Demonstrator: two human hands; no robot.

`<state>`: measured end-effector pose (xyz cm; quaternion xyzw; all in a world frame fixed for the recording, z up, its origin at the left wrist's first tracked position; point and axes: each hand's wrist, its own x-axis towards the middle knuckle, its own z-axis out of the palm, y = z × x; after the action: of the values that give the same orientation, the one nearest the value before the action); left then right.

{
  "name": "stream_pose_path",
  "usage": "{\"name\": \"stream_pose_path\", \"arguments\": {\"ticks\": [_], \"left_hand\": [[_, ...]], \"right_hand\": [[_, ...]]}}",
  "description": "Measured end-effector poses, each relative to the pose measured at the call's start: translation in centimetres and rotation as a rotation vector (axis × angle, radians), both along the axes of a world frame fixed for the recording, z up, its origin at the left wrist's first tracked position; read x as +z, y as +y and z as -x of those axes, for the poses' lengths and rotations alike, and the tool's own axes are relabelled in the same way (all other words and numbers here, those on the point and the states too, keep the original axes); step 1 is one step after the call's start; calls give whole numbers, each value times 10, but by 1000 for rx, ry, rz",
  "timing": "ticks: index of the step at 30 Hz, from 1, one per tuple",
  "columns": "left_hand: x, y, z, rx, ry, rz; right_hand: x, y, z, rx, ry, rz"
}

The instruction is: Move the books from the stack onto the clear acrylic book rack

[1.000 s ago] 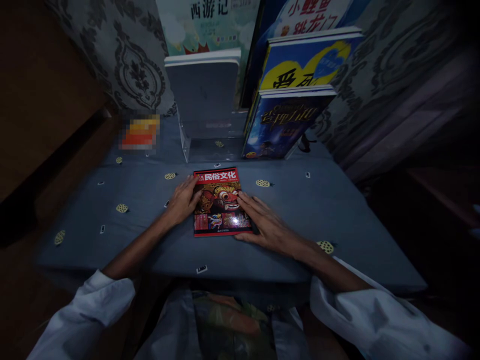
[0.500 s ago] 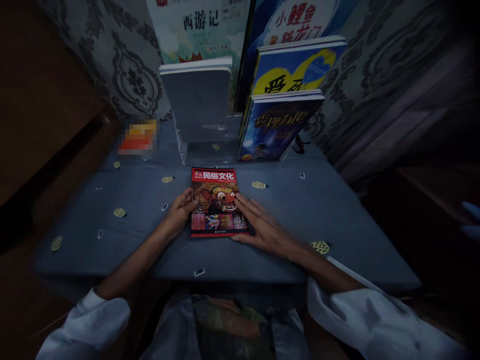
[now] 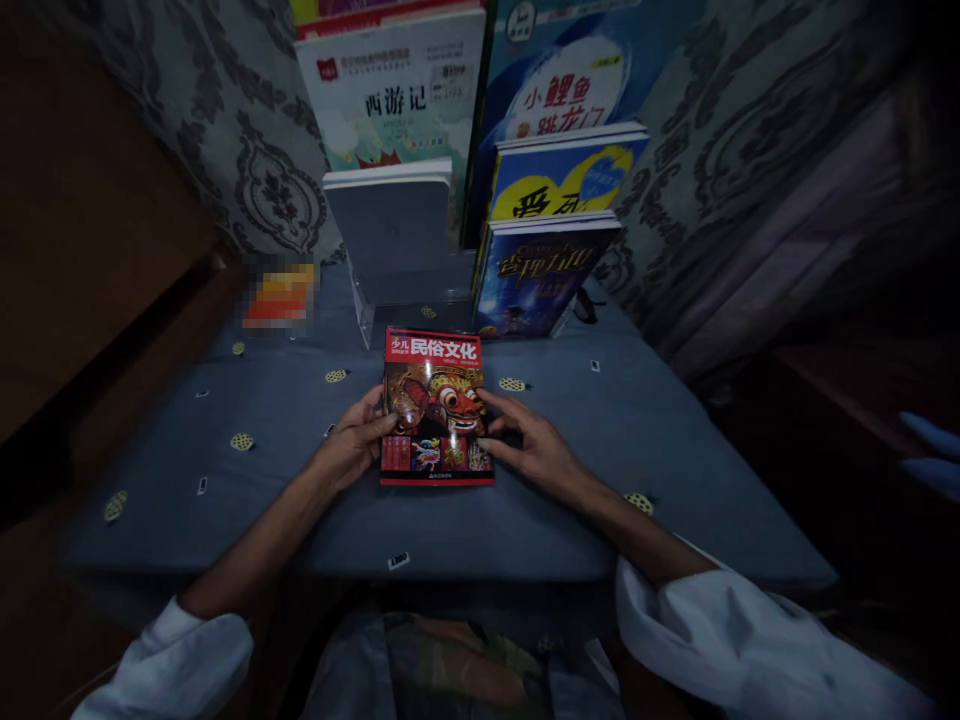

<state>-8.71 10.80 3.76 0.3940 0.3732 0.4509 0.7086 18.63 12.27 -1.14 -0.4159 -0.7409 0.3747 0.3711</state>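
A red-bordered book [image 3: 433, 462] with a painted mask and Chinese lettering on its cover is between my two hands over the table. My left hand [image 3: 351, 442] grips its left edge, thumb on the cover and the other fingers partly hidden beside or under it. At the right edge, my right hand [image 3: 538, 440] holds the book with bent fingers, the index finger high on the edge and the thumb lower down. The book faces up and looks slightly raised at its far end.
Behind the book stands a clear display rack [image 3: 365, 325] with a plain grey-covered book [image 3: 390, 225], a dark blue book [image 3: 532, 280] and several others. A blurred orange-red item [image 3: 281, 297] lies at the left on the patterned grey tablecloth [image 3: 285, 530]. Patterned wallpaper [image 3: 277, 190] rises behind.
My right hand has gone from lying across the cover to gripping the right edge. My left thumb has a firmer place on the cover. The view has tilted up a little.
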Motion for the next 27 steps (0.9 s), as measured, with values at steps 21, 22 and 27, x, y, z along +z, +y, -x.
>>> {"name": "stream_pose_path", "arguments": {"ticks": [21, 22, 27], "left_hand": [[-18, 36, 33, -243, 865, -974], [-24, 34, 33, -257, 879, -992], [-36, 30, 34, -259, 859, -1029]], "right_hand": [[9, 34, 2, 83, -147, -502], [6, 33, 0, 101, -196, -497], [18, 33, -1, 219, -415, -418]]}}
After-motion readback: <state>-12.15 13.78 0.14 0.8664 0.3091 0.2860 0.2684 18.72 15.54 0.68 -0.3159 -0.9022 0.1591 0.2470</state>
